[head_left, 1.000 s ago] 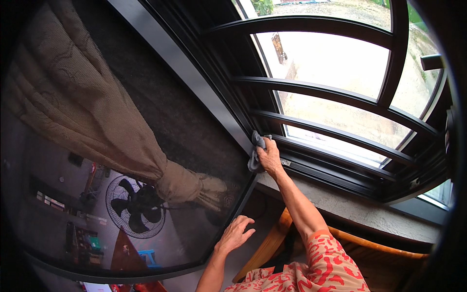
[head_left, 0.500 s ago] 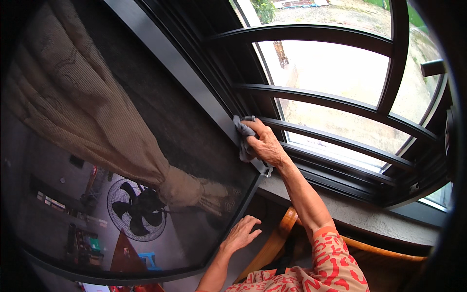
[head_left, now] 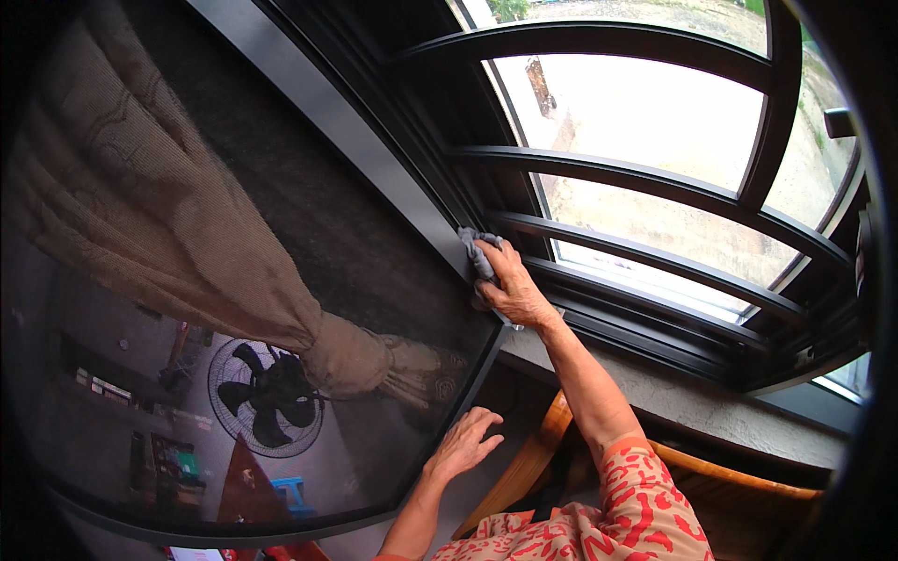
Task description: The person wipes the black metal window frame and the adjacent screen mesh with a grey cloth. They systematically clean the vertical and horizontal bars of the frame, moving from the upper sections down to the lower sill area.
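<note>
My right hand (head_left: pixel 516 292) is closed on a crumpled grey cloth (head_left: pixel 478 254). It presses the cloth to the lower part of the dark metal frame (head_left: pixel 351 128) of an open window sash, on the hinge side, just above the bottom corner. Some of the cloth is hidden behind my fingers. My left hand (head_left: pixel 464 443) is beside the bottom edge of the sash, with its fingers apart and nothing in it. Whether its palm touches the edge I cannot tell. The sash holds a large dark pane (head_left: pixel 374 271).
Black window bars (head_left: pixel 617 168) stand at the right, with bright ground outside. Below them runs a rough grey sill (head_left: pixel 692 402). A wooden chair (head_left: pixel 528 458) stands close under my right arm. A tied brown curtain (head_left: pixel 215 243) and a fan (head_left: pixel 267 397) show in the pane.
My right hand and the cloth have slid slightly down and right along the frame. The view has shifted a little. My left hand stays beside the sash edge.
</note>
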`<act>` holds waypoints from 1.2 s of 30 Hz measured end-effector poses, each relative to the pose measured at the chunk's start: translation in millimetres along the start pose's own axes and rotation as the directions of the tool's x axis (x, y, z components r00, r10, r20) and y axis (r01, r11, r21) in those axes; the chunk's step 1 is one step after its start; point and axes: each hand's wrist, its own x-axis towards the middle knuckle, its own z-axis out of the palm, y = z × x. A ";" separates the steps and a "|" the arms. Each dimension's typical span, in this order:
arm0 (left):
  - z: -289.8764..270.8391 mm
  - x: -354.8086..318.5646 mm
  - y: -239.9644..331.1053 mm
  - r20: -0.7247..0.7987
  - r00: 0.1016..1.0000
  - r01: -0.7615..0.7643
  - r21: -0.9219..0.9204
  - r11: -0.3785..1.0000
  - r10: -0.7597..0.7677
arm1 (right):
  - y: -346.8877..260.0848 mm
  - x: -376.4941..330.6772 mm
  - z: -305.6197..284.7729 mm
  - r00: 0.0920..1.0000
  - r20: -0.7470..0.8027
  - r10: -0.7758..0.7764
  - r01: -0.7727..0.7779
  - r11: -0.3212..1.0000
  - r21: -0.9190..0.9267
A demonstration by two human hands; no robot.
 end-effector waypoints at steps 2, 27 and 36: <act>1.1 0.4 -0.3 -0.003 1.000 -0.015 0.013 1.000 0.015 | 19.0 -9.9 8.3 0.999 -0.016 0.036 -0.037 0.999 -0.017; -11.5 -3.1 20.2 0.003 1.000 0.021 0.021 1.000 -0.021 | -13.9 0.5 23.9 0.962 -0.269 -0.049 0.040 0.998 -0.041; -17.9 6.8 9.7 -0.054 0.998 -0.031 0.008 0.999 0.031 | -108.2 68.7 -7.0 0.881 -0.278 -0.382 0.334 0.920 -0.206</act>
